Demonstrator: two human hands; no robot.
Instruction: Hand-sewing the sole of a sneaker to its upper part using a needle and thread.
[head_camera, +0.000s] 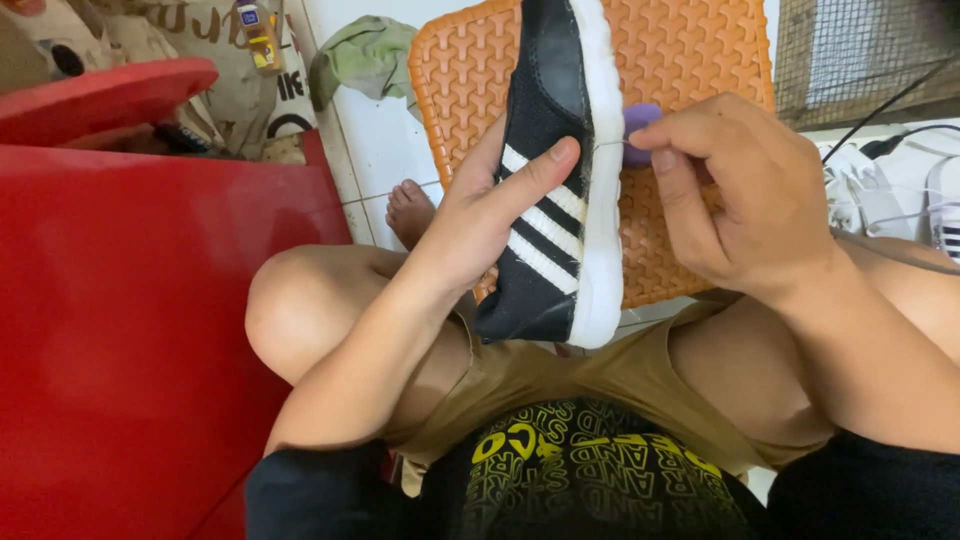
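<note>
A glossy red plastic table (130, 300) fills the left; behind it stands a small yellow-labelled bottle (259, 36). The left hand (470, 225) grips a black fabric shoe with white stripes and sole (560, 180) above the lap — fingers wrapped round it. The right hand (740, 195) pinches a thin needle (612, 143) at the sole's edge, before an orange woven plastic stool (690, 60).

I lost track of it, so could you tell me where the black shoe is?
In the head view, the black shoe is centre frame, held upright in the left hand, beside the right hand.

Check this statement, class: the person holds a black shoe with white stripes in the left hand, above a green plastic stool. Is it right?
Not quite. The stool is orange, not green, as the head view shows. The rest holds: the left hand holds the black shoe with white stripes above it.
</note>
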